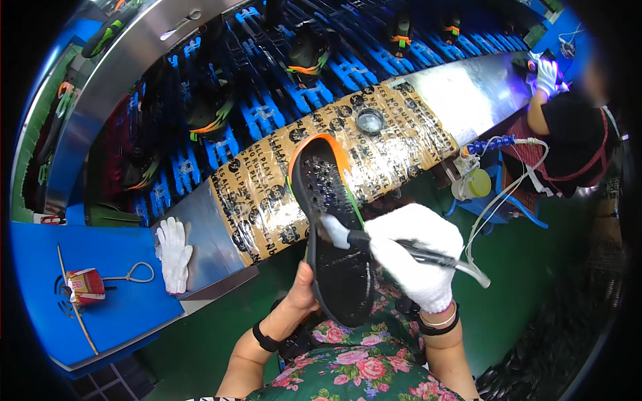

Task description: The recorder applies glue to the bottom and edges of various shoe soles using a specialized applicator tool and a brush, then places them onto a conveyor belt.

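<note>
A black shoe sole (342, 284) with an orange and green rim stands tilted in front of me, its hollow inner side facing up. My left hand (304, 292), bare, grips its lower left edge with the thumb on the side; the other fingers are hidden beneath. My right hand (418, 257), in a white knitted glove, is closed around a black-handled brush (334, 231). The brush's pale tip touches the middle of the sole, where the surface looks wet. From the handle's rear end a thin hose (472, 271) runs off to the right.
Tape-covered cardboard (267, 207) lies on the metal ledge, holding a small round dish (370, 121). Behind, a blue-pronged conveyor (264, 119) carries soles. Left are a white glove (175, 254) and a red packet (87, 286). A co-worker (565, 127) and yellow container (478, 184) are right.
</note>
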The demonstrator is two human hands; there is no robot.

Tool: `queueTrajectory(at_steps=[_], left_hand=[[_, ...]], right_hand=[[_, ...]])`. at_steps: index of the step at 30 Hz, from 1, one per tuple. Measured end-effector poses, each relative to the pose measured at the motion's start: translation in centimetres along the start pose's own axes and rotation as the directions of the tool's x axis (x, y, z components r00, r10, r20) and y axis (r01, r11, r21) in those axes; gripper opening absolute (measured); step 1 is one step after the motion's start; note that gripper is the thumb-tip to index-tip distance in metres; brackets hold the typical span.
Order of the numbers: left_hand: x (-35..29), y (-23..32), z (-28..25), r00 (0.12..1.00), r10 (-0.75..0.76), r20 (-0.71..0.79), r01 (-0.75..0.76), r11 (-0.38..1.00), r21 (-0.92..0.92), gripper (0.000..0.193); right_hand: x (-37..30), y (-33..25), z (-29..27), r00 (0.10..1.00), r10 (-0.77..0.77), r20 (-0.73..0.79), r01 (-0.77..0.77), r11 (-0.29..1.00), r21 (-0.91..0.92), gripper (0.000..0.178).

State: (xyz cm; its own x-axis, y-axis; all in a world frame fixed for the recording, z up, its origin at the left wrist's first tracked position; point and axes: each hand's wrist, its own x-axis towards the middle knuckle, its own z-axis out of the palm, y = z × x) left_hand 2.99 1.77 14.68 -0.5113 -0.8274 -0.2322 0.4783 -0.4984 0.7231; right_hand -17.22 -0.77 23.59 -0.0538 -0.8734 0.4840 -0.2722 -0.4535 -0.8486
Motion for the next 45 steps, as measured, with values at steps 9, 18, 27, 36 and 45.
queueTrajectory(at_steps=[9,18,27,36,45], left_hand=[[3.1,2.7,-7.9,0.98,0.105,-0.17,-0.182,0.819,-0.545,0.09],[-1.9,5.0,-12.8,0.933,0.152,-0.327,-0.223,0.956,-0.193,0.088],[-7.5,3.7,-10.5,0.486,0.662,-0.571,0.039,0.636,0.771,0.061],[2.5,6.3,2.6,0.75,0.633,-0.191,-0.32,0.6,0.734,0.056],[18.6,16.1,11.8,0.832,0.552,0.053,-0.469,0.649,0.599,0.06]], right_hand=[[-2.1,3.2,1.8,0.858,0.501,0.113,-0.478,0.696,0.535,0.015],[-2.5,8.1,3.3,0.833,0.551,0.043,-0.4,0.547,0.735,0.017],[-2.7,12.2,2.3,0.841,0.541,0.01,-0.35,0.529,0.773,0.013],[-0.7,13.3,-1.8,0.822,0.563,-0.084,-0.213,0.442,0.871,0.013],[1.2,14.7,-7.2,0.758,0.641,-0.124,-0.226,0.435,0.872,0.019]])
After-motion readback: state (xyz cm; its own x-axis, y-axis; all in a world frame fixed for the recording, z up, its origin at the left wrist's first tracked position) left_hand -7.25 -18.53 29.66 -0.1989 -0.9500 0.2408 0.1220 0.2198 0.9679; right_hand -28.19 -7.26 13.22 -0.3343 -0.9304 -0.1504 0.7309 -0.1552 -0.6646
